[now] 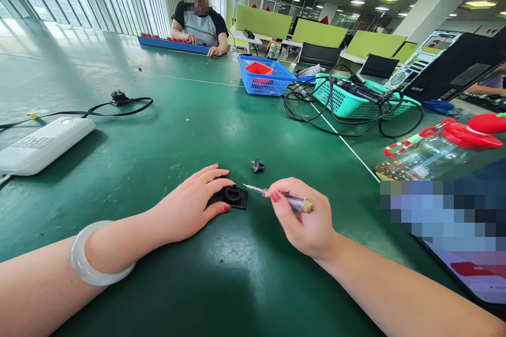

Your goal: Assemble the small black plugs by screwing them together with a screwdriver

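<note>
My left hand grips a small black square part with a round raised rim, thumb and fingers at its left side, flat on the green table. A small screwdriver with a clear handle and a yellowish end is closed in my right hand. Its tip points left, close to the top right of the black part; whether they touch I cannot tell. Just beyond lies a small dark metal piece, apart from both hands. A pale bangle circles my left wrist.
At left are a white power strip and a black cable with a plug. A blue basket, a teal basket with cables and a clear bottle stand to the right. Across the table sits a person.
</note>
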Action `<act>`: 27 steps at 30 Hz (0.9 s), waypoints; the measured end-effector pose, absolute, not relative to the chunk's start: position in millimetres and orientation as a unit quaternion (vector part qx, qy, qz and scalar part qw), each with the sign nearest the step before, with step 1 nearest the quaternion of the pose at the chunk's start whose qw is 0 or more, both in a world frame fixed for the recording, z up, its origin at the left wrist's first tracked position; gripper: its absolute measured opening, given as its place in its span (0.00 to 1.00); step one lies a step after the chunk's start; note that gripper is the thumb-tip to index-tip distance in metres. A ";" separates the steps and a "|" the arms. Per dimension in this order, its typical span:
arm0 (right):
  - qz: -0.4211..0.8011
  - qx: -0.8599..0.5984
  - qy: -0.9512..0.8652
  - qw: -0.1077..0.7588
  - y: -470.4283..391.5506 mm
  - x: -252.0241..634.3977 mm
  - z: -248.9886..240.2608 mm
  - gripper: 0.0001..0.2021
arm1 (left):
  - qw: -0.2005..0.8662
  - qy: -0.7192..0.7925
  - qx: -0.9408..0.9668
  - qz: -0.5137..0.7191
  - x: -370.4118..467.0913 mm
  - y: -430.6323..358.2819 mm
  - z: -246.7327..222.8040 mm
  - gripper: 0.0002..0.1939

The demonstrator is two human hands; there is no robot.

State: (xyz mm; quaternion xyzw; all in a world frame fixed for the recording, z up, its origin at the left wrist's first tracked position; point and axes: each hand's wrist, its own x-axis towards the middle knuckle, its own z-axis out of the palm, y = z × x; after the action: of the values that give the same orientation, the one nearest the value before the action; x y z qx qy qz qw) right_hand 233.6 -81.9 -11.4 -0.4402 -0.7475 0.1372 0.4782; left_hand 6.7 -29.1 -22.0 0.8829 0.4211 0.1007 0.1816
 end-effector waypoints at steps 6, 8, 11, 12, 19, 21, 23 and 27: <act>0.265 -0.437 -0.672 0.536 -79.2 237.1 -15.4 0.14 | 0.180 0.421 0.883 0.101 5.9 -29.3 -22.4 0.22; 0.269 -0.445 -0.671 0.528 -77.6 236.5 -14.4 0.15 | 0.177 0.420 0.884 0.103 5.9 -29.4 -22.5 0.22; 0.278 -0.457 -0.661 0.527 -75.1 235.7 -13.0 0.16 | 0.177 0.421 0.884 0.101 6.3 -29.7 -22.1 0.23; 0.284 -0.461 -0.656 0.526 -74.4 235.7 -13.1 0.16 | 0.177 0.421 0.884 0.100 6.5 -29.8 -22.0 0.23; 0.317 -0.480 -0.632 0.519 -70.7 237.0 -16.1 0.17 | 0.188 0.429 0.878 0.093 7.4 -30.0 -21.7 0.24; 0.308 -0.485 -0.639 0.511 -71.3 236.7 -15.0 0.17 | 0.191 0.431 0.877 0.091 7.8 -30.3 -20.9 0.25; 0.278 -0.491 -0.661 0.495 -73.5 235.5 -12.6 0.15 | 0.191 0.431 0.877 0.088 7.9 -30.9 -20.0 0.25; 0.166 -0.473 -0.745 0.440 -81.1 231.9 -8.2 0.09 | 0.186 0.431 0.878 0.091 6.9 -32.1 -20.0 0.27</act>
State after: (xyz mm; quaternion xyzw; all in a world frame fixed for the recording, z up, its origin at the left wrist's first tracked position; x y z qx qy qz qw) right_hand 231.9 -81.1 -8.2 -0.4727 -0.7454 0.1657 0.4399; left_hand 6.9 -32.1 -20.0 0.8783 0.4310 0.0915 0.1857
